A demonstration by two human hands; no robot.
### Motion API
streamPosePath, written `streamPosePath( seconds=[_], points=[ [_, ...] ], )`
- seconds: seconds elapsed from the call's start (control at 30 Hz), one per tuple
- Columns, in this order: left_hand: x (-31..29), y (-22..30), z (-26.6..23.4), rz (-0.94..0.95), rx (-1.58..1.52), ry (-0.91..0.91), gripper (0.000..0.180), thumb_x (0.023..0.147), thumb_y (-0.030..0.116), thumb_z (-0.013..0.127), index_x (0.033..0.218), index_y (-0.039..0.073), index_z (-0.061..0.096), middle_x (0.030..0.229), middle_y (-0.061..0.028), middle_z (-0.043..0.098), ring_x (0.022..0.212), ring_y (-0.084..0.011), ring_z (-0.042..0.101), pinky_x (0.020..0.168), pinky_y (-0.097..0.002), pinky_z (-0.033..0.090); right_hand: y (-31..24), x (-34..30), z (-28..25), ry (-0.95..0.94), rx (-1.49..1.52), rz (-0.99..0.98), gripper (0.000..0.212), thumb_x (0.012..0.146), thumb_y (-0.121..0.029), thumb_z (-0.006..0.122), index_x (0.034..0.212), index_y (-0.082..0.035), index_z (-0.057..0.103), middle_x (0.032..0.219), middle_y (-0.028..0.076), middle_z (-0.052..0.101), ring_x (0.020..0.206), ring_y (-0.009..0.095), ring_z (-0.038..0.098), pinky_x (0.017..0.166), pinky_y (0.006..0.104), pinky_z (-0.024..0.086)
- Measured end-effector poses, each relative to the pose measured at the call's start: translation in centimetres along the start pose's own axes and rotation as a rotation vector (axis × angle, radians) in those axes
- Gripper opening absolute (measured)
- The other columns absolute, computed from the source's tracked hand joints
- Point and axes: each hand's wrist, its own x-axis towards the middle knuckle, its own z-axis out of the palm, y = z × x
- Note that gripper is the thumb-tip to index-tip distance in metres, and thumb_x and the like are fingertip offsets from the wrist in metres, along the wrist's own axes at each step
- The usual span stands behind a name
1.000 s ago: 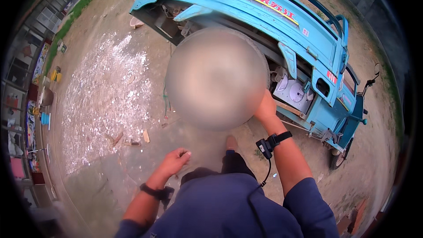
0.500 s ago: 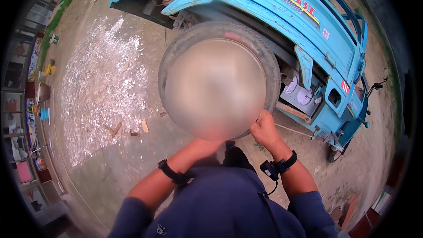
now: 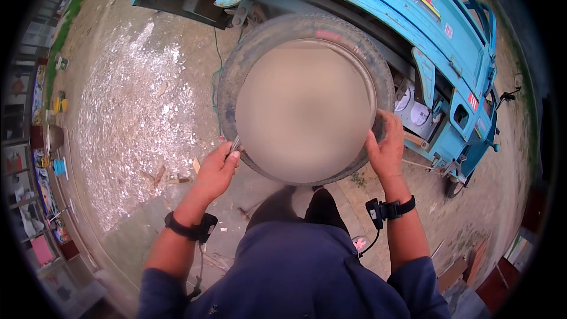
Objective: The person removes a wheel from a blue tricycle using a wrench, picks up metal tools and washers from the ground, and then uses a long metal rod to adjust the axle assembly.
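A worn black tyre (image 3: 383,77) stands in front of me, tipped towards me, with a rust-brown rim edge (image 3: 354,53) inside it. A round blur hides its middle. At the tyre's lower left, my left hand (image 3: 217,172) is closed round a short metal tool (image 3: 234,144), which lies against or just beside the tyre's edge; its far end is hidden. On the right side, my right hand (image 3: 387,147) grips the tyre's edge, with thumb and fingers curled on either side of the rubber.
Behind the tyre stands a blue three-wheeled cargo vehicle (image 3: 354,0), close to it. A thin green cord (image 3: 215,82) hangs down left of the tyre. Shiny scraps (image 3: 136,112) cover the ground at left, with wood pieces (image 3: 159,176) by them. Shelves (image 3: 35,142) line the far left.
My left hand has moved left and up, out of the blur, and the metal tool now shows in it. My right hand has shifted up and right along the tyre.
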Motion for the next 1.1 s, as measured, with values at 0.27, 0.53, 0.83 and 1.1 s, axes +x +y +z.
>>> streamPosePath(
  seconds=[0.27,0.53,0.83,1.1],
  points=[
    [3.8,1.8,-6.8,0.278,0.781,0.055,0.029,0.098,0.036,0.056,0.093,0.009,0.063,0.078,-0.0161,0.065,0.071,-0.0388,0.064,0.062,-0.0474,0.05,5.0,3.4,4.3,0.181,0.189,0.36,0.092,0.077,-0.039,0.082,0.143,0.007,0.037,0.138,0.026,0.049,0.129,0.037,0.048,0.11,0.042,0.037],
    [8.1,5.3,-7.7,0.445,1.009,-0.098,0.024,0.096,0.032,0.058,0.089,0.009,0.064,0.076,-0.0151,0.065,0.074,-0.0393,0.062,0.066,-0.0488,0.049,5.3,3.3,4.2,0.126,0.258,0.395,0.095,0.076,-0.039,0.083,0.145,0.006,0.036,0.14,0.025,0.049,0.129,0.034,0.049,0.109,0.0393,0.039],
    [11.6,9.8,-9.2,0.506,1.17,-0.196,0.025,0.093,0.034,0.06,0.087,0.011,0.066,0.073,-0.0154,0.065,0.074,-0.0401,0.063,0.066,-0.0504,0.049,5.4,2.9,4.6,0.143,0.241,0.399,0.093,0.076,-0.036,0.083,0.145,0.006,0.036,0.139,0.026,0.048,0.129,0.035,0.049,0.109,0.0402,0.039],
    [11.0,8.8,-8.8,0.411,1.081,-0.195,0.027,0.095,0.035,0.058,0.09,0.009,0.065,0.074,-0.0165,0.065,0.074,-0.041,0.062,0.067,-0.0494,0.049,5.2,2.4,5.0,0.165,0.275,0.42,0.092,0.077,-0.037,0.082,0.144,0.007,0.036,0.139,0.026,0.048,0.128,0.035,0.049,0.109,0.0404,0.039]
  ],
)
